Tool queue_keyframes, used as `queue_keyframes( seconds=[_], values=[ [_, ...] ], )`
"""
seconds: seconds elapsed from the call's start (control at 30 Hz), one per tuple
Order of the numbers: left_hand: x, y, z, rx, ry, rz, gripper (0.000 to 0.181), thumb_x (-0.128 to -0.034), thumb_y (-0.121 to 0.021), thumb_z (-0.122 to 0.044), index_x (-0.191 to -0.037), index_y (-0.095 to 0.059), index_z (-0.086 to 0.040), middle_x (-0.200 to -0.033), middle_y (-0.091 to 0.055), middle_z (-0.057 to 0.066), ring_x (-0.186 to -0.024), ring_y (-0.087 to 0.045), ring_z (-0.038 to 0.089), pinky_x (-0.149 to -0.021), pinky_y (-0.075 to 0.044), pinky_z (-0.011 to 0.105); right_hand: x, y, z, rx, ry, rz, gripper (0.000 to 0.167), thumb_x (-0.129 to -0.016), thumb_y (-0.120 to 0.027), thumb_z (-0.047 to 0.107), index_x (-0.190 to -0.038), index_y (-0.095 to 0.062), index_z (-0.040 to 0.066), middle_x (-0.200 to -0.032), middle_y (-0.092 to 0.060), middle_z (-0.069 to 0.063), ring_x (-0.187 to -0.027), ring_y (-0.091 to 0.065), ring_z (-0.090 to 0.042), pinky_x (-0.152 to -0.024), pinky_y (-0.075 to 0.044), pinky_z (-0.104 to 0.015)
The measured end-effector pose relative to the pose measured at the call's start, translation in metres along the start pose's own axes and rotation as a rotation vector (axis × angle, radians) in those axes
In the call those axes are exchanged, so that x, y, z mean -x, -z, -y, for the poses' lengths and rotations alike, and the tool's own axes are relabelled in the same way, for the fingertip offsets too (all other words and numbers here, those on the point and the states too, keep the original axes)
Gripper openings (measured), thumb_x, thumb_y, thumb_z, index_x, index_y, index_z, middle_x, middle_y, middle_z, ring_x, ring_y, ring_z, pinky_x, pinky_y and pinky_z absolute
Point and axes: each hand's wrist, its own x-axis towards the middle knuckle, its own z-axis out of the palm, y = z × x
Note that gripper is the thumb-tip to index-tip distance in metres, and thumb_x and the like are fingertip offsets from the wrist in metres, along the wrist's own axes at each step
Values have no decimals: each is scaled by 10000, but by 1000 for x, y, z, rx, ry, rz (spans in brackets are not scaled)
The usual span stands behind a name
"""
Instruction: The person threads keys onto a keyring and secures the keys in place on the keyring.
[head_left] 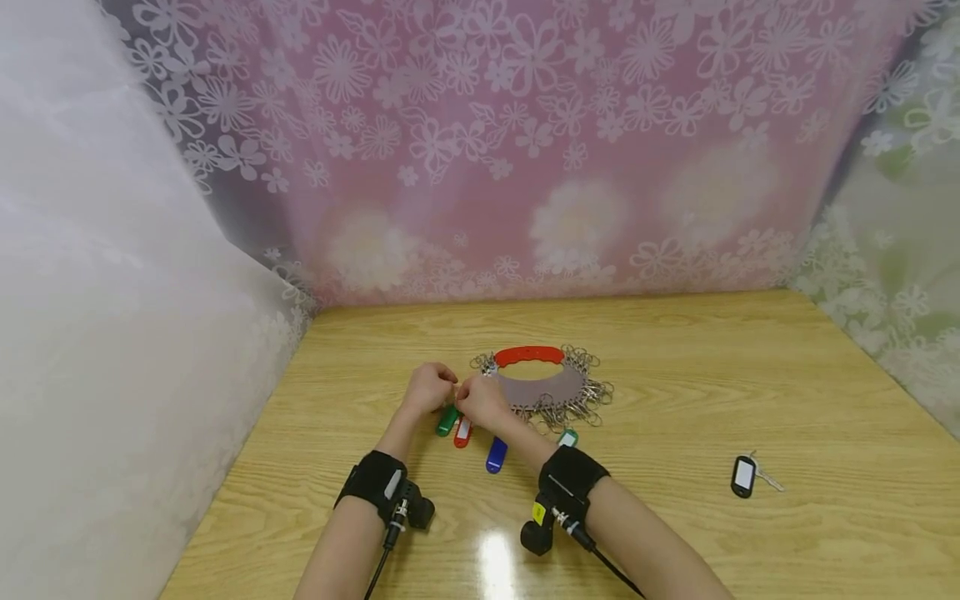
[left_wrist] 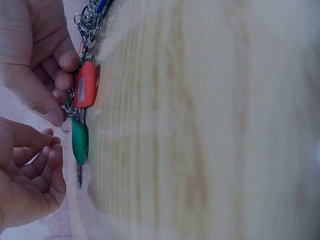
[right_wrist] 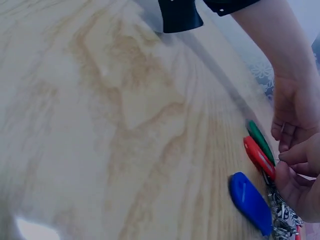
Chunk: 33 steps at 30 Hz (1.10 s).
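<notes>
A grey curved plate [head_left: 542, 393] with a red handle [head_left: 529, 355] lies on the table, fringed with many metal rings and clasps [head_left: 592, 400]. At its left end my right hand [head_left: 482, 402] pinches a small metal ring [left_wrist: 65, 127] between thumb and finger. Facing it, my left hand [head_left: 429, 388] has thumb and index fingertip together; whatever lies between them is too small to make out. Below the hands lie a green key tag [left_wrist: 80, 141] and a red key tag [left_wrist: 87, 86]. A blue key tag [right_wrist: 250, 202] lies nearer the right forearm.
Another green tag [head_left: 567, 438] lies partly behind the right forearm. Farther right on the wooden table [head_left: 660, 367], a black key tag [head_left: 742, 477] has a key [head_left: 769, 479] attached. Patterned curtains [head_left: 525, 167] hang behind. Cables trail from both wrist cameras.
</notes>
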Motion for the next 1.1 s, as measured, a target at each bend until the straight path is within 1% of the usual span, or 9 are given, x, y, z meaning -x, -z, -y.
queue_keyframes(
  seconds=[0.13, 0.23, 0.43, 0.53, 0.67, 0.8, 0.9, 1.0, 1.1],
  values=[
    [0, -1, -2, -15, -19, -59, 207, -742, -521, 40, -897, -658, 39, -753, -610, 107, -528, -467, 134, -469, -368, 233, 1, 0, -3, 0, 74, 21, 195, -805, -605, 13, -616, -639, 47, -532, -488, 37, -432, -387, -65, -420, -283, -179],
    [1, -4, -7, -25, -65, -138, 189, -791, -534, -5, -920, -666, 34, -800, -633, 107, -563, -483, 140, -500, -378, 235, 5, 6, -7, -88, 103, 47, 141, -833, -567, -10, -777, -696, 0, -683, -588, -15, -515, -460, -95, -472, -339, -196],
    [8, -19, -33, -66, -224, -248, 167, -842, -563, -48, -939, -666, 41, -765, -632, 90, -638, -544, 167, -563, -429, 265, 25, 48, -24, -248, -32, 66, 208, -888, -522, 14, -1046, -643, -44, -943, -640, -137, -738, -593, -187, -628, -473, -291],
    [12, -28, -51, -160, -311, -193, 156, -863, -588, -81, -957, -672, 11, -787, -642, 66, -687, -576, 167, -615, -454, 281, 35, 81, -41, -227, -43, 30, 223, -885, -537, 35, -1065, -626, -64, -952, -640, -174, -754, -598, -210, -631, -479, -299],
    [20, -46, -76, -327, -444, -54, 193, -890, -601, -158, -1024, -679, -43, -854, -660, 38, -777, -588, 182, -691, -453, 301, 54, 127, -69, -130, -16, -49, 234, -886, -557, 62, -1067, -619, -74, -981, -637, -202, -796, -614, -271, -644, -488, -314],
    [24, -73, -92, -486, -643, 35, 214, -902, -582, -161, -1073, -694, -96, -897, -683, 4, -750, -586, 148, -645, -418, 241, 89, 168, -98, -43, -15, -118, 239, -905, -563, 92, -1072, -608, -73, -1013, -630, -216, -885, -609, -319, -696, -500, -367],
    [26, -92, -102, -595, -784, 76, 152, -901, -582, -153, -971, -716, -142, -831, -665, -40, -697, -566, 111, -597, -363, 213, 121, 194, -117, 36, -41, -132, 284, -927, -554, 138, -1105, -586, -81, -1032, -618, -229, -938, -585, -370, -724, -490, -438],
    [28, -109, -108, -734, -816, 127, 132, -907, -589, -230, -944, -709, -189, -831, -628, -71, -788, -562, 96, -670, -358, 233, 152, 214, -135, 162, -85, -96, 354, -927, -560, 186, -1131, -563, -104, -1044, -595, -267, -914, -576, -395, -696, -473, -478],
    [30, -125, -111, -897, -789, 178, 182, -905, -581, -352, -949, -708, -229, -883, -621, -87, -902, -565, 99, -775, -391, 268, 176, 232, -154, 251, -158, 17, 465, -919, -572, 244, -1158, -514, -150, -1052, -549, -341, -901, -559, -446, -675, -461, -503]
  ],
)
